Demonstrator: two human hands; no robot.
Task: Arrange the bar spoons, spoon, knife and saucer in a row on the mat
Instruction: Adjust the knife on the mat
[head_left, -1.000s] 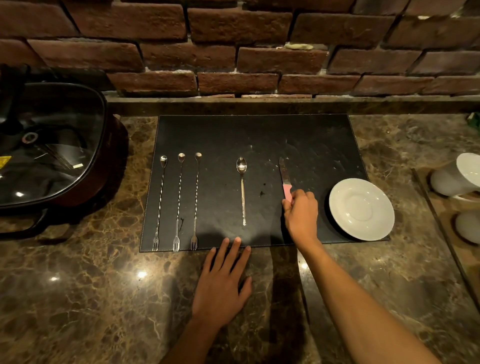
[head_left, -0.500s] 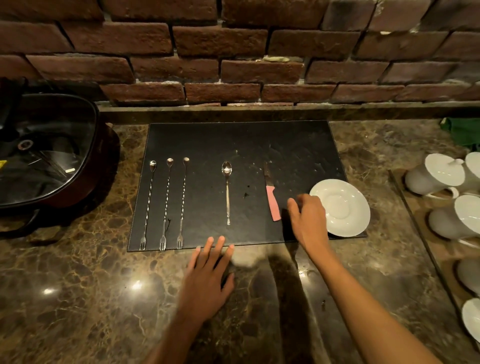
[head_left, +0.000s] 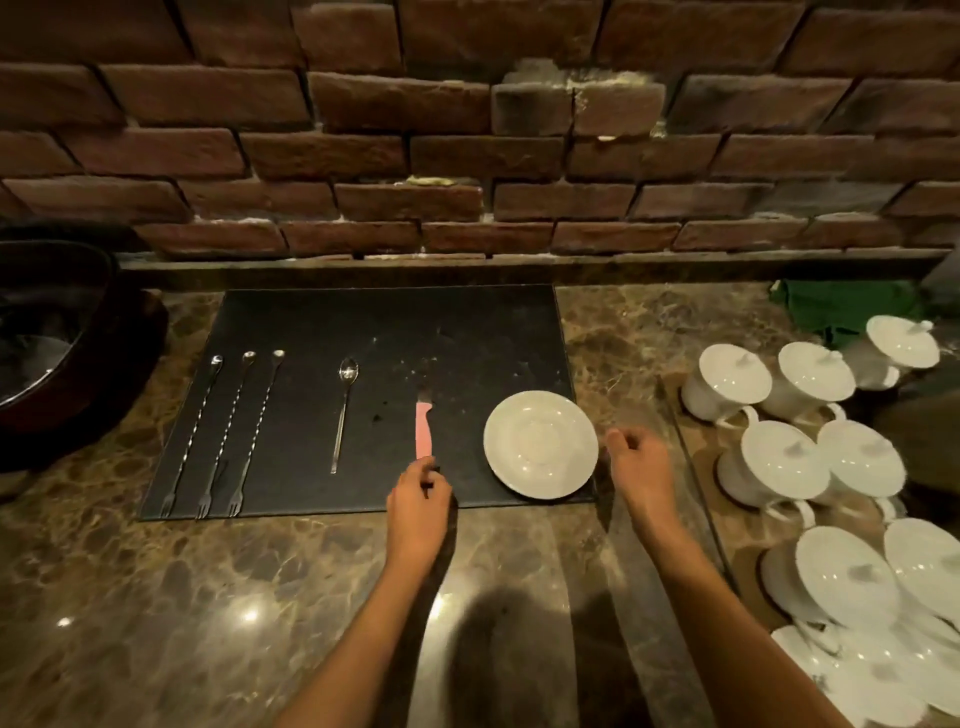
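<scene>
A black mat (head_left: 363, 322) lies on the marble counter. On it, from left to right, lie three twisted bar spoons (head_left: 226, 436), a spoon (head_left: 344, 410), a pink-handled knife (head_left: 423, 431) and a white saucer (head_left: 540, 444). All the cutlery points away from me. My left hand (head_left: 418, 499) is at the near end of the knife handle, fingertips pinched on it. My right hand (head_left: 636, 462) hovers just right of the saucer, off the mat's edge, with its fingers loosely curled and nothing in them.
A dark pan (head_left: 47, 353) stands at the left edge. White lidded cups (head_left: 784, 457) and plates crowd a tray on the right, close to my right hand. A green cloth (head_left: 831, 312) lies at the back right, below the brick wall (head_left: 467, 156).
My left hand rose from the counter and went to the knife handle. My right hand let go of the knife, passed the saucer and now sits to its right. My view swung right.
</scene>
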